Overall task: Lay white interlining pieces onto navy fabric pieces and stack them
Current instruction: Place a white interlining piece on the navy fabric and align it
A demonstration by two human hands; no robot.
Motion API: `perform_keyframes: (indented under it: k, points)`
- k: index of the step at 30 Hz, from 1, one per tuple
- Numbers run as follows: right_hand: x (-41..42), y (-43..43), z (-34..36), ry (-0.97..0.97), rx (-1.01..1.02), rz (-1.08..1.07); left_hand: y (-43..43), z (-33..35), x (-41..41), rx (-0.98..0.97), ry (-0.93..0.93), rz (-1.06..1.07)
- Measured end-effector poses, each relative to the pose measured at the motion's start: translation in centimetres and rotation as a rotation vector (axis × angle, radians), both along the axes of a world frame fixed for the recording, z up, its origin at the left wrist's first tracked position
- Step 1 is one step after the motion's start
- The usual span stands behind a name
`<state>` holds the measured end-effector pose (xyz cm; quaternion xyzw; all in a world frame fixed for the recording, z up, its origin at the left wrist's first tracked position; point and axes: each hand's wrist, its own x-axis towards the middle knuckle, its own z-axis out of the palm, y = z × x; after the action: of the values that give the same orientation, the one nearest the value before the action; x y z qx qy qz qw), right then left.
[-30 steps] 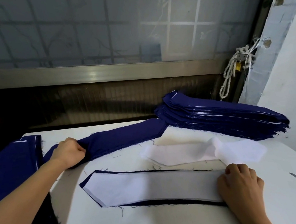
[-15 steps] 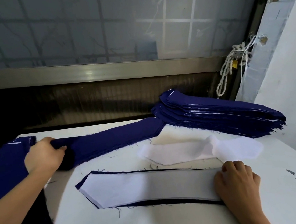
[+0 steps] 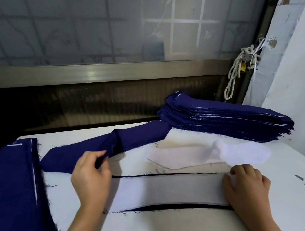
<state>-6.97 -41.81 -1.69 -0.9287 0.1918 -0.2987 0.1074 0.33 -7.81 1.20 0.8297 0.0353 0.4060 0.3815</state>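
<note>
left hand (image 3: 91, 178) pinches the near edge of a loose navy strip (image 3: 139, 137), thumb and fingers clamped on it. the strip runs across the surface (image 3: 178, 229) to the navy stack (image 3: 223, 117) back right. right hand (image 3: 246, 182), fingers curled, presses the right end of the white interlining piece (image 3: 165, 189) lying on a navy piece (image 3: 176, 205); can't tell if it grips. spare interlining (image 3: 199, 155) just behind. navy pile (image 3: 10, 186) at left.

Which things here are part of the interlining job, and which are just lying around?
In the job:
left hand pinching a navy strip; right hand on the laid interlining over its navy piece; loose interlining; back navy stack; left navy pile.

Just lying about:
knotted rope; grey scraps on the table.
</note>
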Motion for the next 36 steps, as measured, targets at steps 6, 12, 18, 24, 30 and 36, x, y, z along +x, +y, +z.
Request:
perform_keyframes:
  k: [6, 12, 18, 24, 30, 36]
  points:
    - [0.4, 2.4, 1.5, -0.303, -0.104, 0.26, 0.0, -1.2, -0.8, 0.21, -0.089, -0.036]
    - [5.6, 13.8, 3.9, -0.093, -0.078, 0.687, 0.0, -0.7, -1.4, 0.209, -0.102, -0.178]
    - [10.0, 21.3, 4.2, 0.094, -0.128, 0.966, 0.4, -0.4, -1.7, 0.166, -0.064, -0.239]
    - [11.3, 21.4, 4.4, 0.06, -0.099, 0.944, 0.6, -0.7, -1.3, 0.069, -0.196, -0.173]
    - [10.4, 16.6, 5.5, -0.161, -0.255, 0.914, 1.6, -0.4, -0.9, -0.352, -0.218, 0.013]
    - [7.9, 7.2, 7.3, -0.459, -0.331, 0.688, 1.9, -0.1, -0.7, -0.483, -0.166, 0.128]
